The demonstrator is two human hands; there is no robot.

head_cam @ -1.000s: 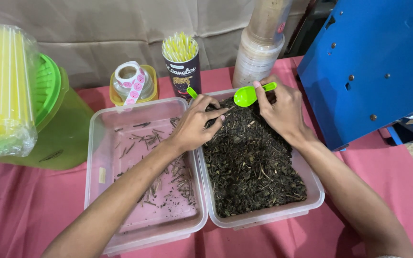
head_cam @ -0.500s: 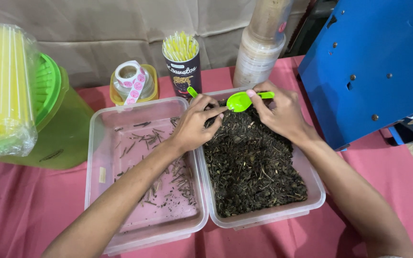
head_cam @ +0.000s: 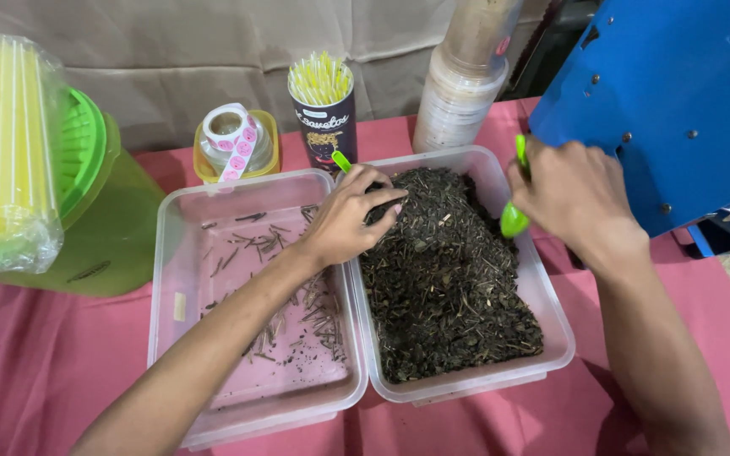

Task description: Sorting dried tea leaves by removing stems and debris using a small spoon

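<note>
My left hand (head_cam: 350,218) lies across the shared rims of two clear plastic tubs. Its fingertips curl onto a heap of dark dried leaves (head_cam: 449,270) in the right tub (head_cam: 556,325); whether they pinch anything is hidden. A small green tip (head_cam: 340,160) pokes up just behind this hand. My right hand (head_cam: 574,192) is at the right tub's far right wall, closed on a green plastic spoon (head_cam: 514,219) with its bowl pointing down toward the leaves. The left tub (head_cam: 165,279) holds only scattered twigs (head_cam: 297,295).
On the pink cloth (head_cam: 35,371) stand a wrapped bundle of yellow straws (head_cam: 2,152), a green jug (head_cam: 107,211), a yellow tub with a sticker roll (head_cam: 230,135), a dark cup of straws (head_cam: 323,105) and stacked clear cups (head_cam: 465,80). A blue machine (head_cam: 669,93) crowds the right.
My right hand has carried the green spoon from the back middle of the leaf tub to its right side and tipped the bowl downward. My left hand has barely moved.
</note>
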